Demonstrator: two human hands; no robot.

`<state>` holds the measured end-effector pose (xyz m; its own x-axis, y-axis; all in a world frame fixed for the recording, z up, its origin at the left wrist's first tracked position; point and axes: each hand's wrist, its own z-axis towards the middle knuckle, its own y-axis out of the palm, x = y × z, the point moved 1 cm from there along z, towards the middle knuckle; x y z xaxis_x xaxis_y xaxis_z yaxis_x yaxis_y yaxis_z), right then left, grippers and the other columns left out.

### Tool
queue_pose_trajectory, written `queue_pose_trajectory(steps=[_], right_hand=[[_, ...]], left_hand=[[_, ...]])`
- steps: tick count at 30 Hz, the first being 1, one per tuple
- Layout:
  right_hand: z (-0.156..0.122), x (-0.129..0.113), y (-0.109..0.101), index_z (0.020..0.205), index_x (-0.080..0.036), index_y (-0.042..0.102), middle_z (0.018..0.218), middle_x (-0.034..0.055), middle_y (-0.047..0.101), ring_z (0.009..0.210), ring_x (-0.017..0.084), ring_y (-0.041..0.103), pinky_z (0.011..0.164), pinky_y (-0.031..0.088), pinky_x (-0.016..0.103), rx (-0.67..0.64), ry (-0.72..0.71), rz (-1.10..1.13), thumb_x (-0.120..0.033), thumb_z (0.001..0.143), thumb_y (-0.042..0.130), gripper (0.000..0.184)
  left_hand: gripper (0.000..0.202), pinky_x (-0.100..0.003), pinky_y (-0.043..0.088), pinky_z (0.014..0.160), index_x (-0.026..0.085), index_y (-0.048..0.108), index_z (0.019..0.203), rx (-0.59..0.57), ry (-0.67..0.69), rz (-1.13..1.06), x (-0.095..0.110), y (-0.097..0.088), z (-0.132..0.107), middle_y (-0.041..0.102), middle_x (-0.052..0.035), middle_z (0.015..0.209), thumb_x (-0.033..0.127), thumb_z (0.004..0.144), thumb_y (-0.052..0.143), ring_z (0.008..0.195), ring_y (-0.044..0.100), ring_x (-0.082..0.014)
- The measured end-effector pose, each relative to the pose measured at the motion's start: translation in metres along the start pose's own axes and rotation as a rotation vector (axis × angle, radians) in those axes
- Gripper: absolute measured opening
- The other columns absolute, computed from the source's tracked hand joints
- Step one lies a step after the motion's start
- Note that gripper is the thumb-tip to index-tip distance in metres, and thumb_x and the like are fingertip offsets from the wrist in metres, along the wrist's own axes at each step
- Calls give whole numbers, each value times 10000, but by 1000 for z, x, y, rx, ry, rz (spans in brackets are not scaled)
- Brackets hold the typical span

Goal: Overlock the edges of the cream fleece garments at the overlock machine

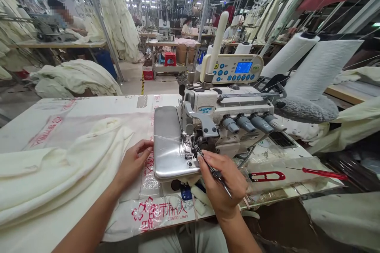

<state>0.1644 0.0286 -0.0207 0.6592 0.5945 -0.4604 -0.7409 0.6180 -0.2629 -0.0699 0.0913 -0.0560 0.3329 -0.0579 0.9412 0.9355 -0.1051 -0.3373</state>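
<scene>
The person's right hand (pixel 221 184) is pinching a pair of tweezers (pixel 212 170) between thumb and fingers, closed firmly around the thin metal shaft. The tips are pointing up and away from the wrist, reaching in at the needle area (pixel 190 148) of the sewing machine (pixel 225 114), just above the shiny metal plate (pixel 169 142). The left hand (pixel 135 162) is lying loosely curled and holding nothing, its fingertips touching the plate's left edge, just beside the needle. To the left of that hand, cream fabric (pixel 56 174) is lying bunched on the desk (pixel 89 106). To the right of the tweezers hand, red thread snips (pixel 265 176) are lying flat, and further right a red-handled screwdriver (pixel 323 173) is resting near the desk's edge. Behind the machine, large white thread cones (pixel 320 69) are standing tilted.
</scene>
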Motion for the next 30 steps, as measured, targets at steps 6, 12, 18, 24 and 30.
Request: queue_pose_trajectory(steps=[6,12,18,24,30], right_hand=[[-3,-5,-6,903,-222,607,870,42,699,783,202,661,682,510,349,32,23,24,7,653,693,350],[1,-5,-1,863,-223,617,849,28,707,748,193,664,688,465,334,48,7,-64,-42,668,703,279],[3,-8,6,799,-219,628,818,8,705,726,161,649,716,458,324,83,112,11,-52,706,684,200],[-7,-5,11,701,-175,628,650,-13,637,634,131,602,625,466,261,343,778,299,-274,702,735,147],[1,-12,12,690,-153,605,531,-57,518,457,48,408,448,332,187,393,1043,555,-342,618,789,274]], left_hand=[[304,-302,487,793,181,606,1025,10,9,34,4,2,-1,654,-81,1089,405,850,497,999,605,-240],[287,-311,483,806,181,618,1023,12,57,138,5,2,-2,659,-76,1077,353,859,457,981,607,-240],[275,-321,471,829,187,619,1004,15,64,180,4,2,-1,663,-67,1068,334,858,439,981,603,-239],[299,-335,478,829,192,627,1039,18,83,184,5,2,-2,669,-71,1055,338,853,444,969,605,-242],[303,-324,478,815,204,630,1055,27,101,231,2,1,-1,670,-58,1052,340,868,434,959,610,-233]])
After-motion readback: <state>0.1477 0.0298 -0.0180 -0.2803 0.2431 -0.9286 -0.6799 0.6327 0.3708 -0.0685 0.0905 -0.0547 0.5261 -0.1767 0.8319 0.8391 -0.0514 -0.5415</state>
